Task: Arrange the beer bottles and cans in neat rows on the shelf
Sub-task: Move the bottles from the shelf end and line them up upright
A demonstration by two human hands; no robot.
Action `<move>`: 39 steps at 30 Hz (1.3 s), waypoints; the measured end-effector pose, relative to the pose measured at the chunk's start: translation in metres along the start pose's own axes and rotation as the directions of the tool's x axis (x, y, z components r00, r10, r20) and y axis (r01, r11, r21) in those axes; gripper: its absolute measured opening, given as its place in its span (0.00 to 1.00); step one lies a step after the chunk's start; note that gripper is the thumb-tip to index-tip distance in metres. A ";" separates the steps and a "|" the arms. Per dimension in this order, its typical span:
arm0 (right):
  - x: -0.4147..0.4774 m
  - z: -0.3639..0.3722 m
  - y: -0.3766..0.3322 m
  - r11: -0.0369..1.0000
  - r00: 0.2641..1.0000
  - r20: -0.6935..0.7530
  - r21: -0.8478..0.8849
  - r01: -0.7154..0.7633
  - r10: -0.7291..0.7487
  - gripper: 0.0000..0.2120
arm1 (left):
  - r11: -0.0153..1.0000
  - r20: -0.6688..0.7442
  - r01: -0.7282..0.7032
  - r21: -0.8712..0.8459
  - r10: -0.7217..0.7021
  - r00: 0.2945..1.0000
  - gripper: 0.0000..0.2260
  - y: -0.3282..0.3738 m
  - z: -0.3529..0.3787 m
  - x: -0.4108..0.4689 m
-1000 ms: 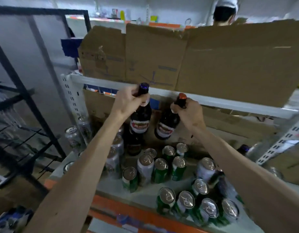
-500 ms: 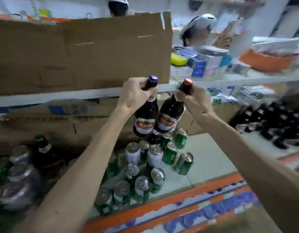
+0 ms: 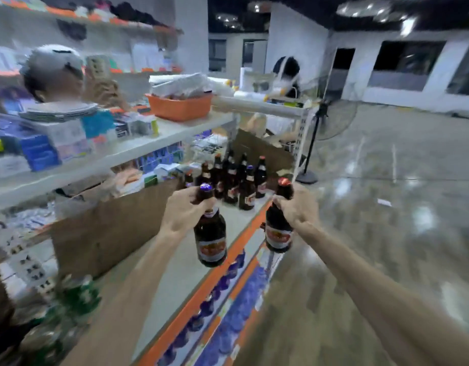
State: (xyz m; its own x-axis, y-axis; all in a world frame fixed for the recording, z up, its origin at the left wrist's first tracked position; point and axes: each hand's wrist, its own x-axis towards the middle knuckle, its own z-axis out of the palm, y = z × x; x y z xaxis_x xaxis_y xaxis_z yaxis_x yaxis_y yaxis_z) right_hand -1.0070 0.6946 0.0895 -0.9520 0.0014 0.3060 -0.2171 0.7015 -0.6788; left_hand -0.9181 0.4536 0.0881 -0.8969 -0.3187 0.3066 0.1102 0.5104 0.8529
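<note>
Grey shelf (image 3: 179, 282) with an orange front edge, glossy floor to the right. Nearest, at lower left: green cans (image 3: 77, 295), too blurred to count. Two bottles held in the air, one per hand. Left hand (image 3: 183, 212) wraps the neck of the purple-capped bottle (image 3: 211, 237) over the shelf. Right hand (image 3: 298, 210) grips the red-capped bottle (image 3: 277, 231) above the front edge. Far end: standing bottles (image 3: 234, 178) clustered upright, roughly nine.

Left hand (image 3: 184, 211) gripped the neck of a blue-capped bottle (image 3: 211, 239); right hand (image 3: 296, 207) gripped a red-capped bottle (image 3: 278, 231). Both bottles hung upright over the shelf (image 3: 180, 273). Standing bottles (image 3: 236, 178) clustered at its far end; blurred green cans (image 3: 77, 294) sat near left.
</note>
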 end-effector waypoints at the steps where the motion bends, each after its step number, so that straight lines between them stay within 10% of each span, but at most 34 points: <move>1: 0.013 -0.007 0.015 1.000 1.000 -0.012 -0.011 -0.007 0.007 0.09 | 1.000 0.005 0.002 -0.008 -0.002 1.000 0.02 0.004 0.019 0.010; 23: 0.257 0.159 0.021 0.982 0.936 0.315 0.155 0.110 -0.155 0.10 | 0.983 -0.185 0.175 0.061 -0.161 0.969 0.04 -0.093 0.111 0.243; 39: 0.324 0.235 -0.003 0.916 0.768 0.505 0.292 0.276 -0.393 0.10 | 0.898 -0.484 0.426 0.113 -0.324 0.813 0.07 -0.114 0.103 0.263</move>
State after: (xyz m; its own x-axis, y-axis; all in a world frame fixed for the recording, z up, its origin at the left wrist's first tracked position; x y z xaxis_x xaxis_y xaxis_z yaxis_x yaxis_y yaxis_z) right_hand -1.3654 0.5256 0.0334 -0.7551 -0.6346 0.1645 -0.5246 0.4344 -0.7322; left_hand -1.2108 0.3939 0.0286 -0.5578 -0.8109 0.1770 -0.3312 0.4130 0.8483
